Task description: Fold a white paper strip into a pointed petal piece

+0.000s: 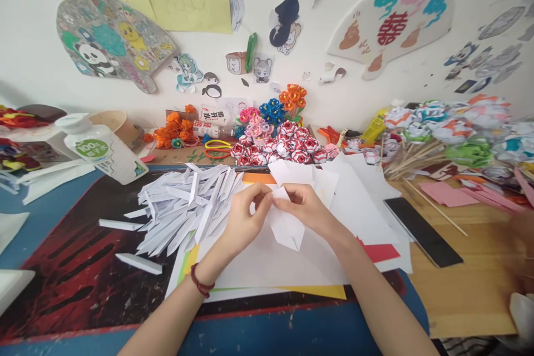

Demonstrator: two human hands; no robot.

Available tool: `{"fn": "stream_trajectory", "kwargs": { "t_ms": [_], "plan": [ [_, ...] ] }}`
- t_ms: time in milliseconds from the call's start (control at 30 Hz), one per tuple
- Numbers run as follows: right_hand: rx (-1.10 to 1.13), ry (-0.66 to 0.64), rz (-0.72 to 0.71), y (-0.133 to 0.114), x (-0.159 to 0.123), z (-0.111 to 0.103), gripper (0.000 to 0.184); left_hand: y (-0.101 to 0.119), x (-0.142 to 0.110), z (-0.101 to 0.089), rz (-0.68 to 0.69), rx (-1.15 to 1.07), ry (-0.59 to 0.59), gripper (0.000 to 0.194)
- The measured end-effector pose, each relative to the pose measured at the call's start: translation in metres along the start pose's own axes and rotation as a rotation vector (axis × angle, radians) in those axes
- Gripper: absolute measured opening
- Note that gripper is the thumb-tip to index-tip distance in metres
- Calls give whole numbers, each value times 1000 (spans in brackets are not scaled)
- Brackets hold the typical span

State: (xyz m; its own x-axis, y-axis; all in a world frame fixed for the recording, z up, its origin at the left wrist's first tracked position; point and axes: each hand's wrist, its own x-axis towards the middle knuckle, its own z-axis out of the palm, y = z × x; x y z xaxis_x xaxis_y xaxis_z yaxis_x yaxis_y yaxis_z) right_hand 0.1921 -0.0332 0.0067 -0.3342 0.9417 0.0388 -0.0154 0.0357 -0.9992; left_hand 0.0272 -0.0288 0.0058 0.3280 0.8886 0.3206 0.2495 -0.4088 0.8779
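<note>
Both my hands pinch one small folded white sheet of paper (287,229) near its upper end, above a stack of larger white sheets (250,270). My left hand (250,211), with a dark red bracelet at the wrist, grips its upper left edge. From the other side, my right hand (306,208) has thumb and fingers closed on the upper right edge. The lower end of the piece hangs free and shows creases and a pointed tip. Left of my hands lies a heap of narrow folded white paper strips (179,208), a few of them loose on the dark mat.
A white bottle (102,150) leans at the back left. Paper flowers (287,144) line the wall, with more on sticks (442,128) at right. A black phone (423,232) and pink paper (442,193) lie on the wooden surface (471,289). A blurred hand (523,233) shows at the right edge.
</note>
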Motion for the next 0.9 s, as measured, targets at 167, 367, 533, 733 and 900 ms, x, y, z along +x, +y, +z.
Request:
{"fn": "stream_trajectory", "kwargs": {
  "t_ms": [167,367,533,733,900],
  "plan": [
    [3,19,-14,1,1,0,20,-1,0,0,15,29,7,18],
    [-8,60,-57,2,-1,3,21,1,0,-1,26,19,14,17],
    [-38,69,-62,4,0,4,22,2,1,-2,31,19,14,17],
    [-55,4,-47,2,0,2,22,-2,1,-2,15,-15,-2,15],
    [-49,19,-82,4,0,4,22,-7,2,-2,-37,-123,-26,16]
  ]
}}
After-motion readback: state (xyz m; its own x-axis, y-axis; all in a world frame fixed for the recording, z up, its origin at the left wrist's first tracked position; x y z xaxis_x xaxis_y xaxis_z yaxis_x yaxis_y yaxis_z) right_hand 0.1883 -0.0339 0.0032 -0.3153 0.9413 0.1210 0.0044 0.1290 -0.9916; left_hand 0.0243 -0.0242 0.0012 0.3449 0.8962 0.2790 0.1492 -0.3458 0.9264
